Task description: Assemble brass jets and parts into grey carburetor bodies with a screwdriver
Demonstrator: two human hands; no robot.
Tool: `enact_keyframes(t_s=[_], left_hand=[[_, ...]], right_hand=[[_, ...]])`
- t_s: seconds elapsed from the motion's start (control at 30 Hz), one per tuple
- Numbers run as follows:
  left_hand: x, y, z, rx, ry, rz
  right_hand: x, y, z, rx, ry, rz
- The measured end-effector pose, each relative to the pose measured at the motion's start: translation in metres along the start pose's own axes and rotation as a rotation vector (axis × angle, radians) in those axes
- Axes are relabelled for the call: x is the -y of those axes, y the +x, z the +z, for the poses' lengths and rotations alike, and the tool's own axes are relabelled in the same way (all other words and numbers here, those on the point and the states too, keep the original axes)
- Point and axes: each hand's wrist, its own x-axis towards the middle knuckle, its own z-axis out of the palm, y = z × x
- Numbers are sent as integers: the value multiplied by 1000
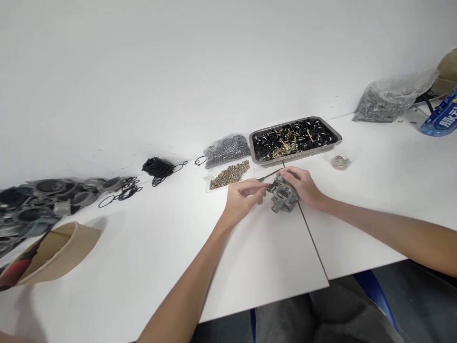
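Observation:
A grey metal carburetor point(284, 194) is held just above or on the white table, its round bore facing me. My right hand point(303, 185) grips it from the right and back, fingers wrapped over its top. The fingers of my left hand point(244, 196) are pinched together at its left side, against a small dark part point(269, 188). What they hold, if anything, is too small to make out. A thin dark rod point(269, 175) lies just behind the left fingertips; its far end meets the right hand's fingers.
Behind stand a metal tray point(296, 158) of black and brass-coloured parts, a white tray point(211, 190) of small brass pieces and a bag of dark balls point(228, 150). Black rings point(157, 169), grey castings point(50, 200) and a cardboard ring point(76, 247) are left; a blue bottle point(442, 116) is right.

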Motion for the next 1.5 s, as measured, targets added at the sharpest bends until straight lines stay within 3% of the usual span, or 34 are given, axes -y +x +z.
enact_keyframes(t_s=[0.57,0.67,0.8,0.9,1.03,1.13,1.27,1.5], left_hand=[[-3,-1,-1,17,-7,-39],[-3,-2,-2,7,-1,-33],[-2,-2,-4,-70,-4,8],[4,0,-6,-174,160,87],[18,4,-7,-270,589,233],[29,6,-6,-256,835,251],[38,7,-6,-208,1045,172],[45,8,-8,-122,1111,104]], right_hand=[[2,2,-3,86,28,17],[5,3,-5,153,7,10],[14,0,-8,355,-1,32],[20,-3,-8,532,-10,62],[23,-6,-6,674,-57,71],[21,-5,-6,714,-55,47],[18,-4,-7,734,-55,38],[24,-6,-6,721,-79,54]])
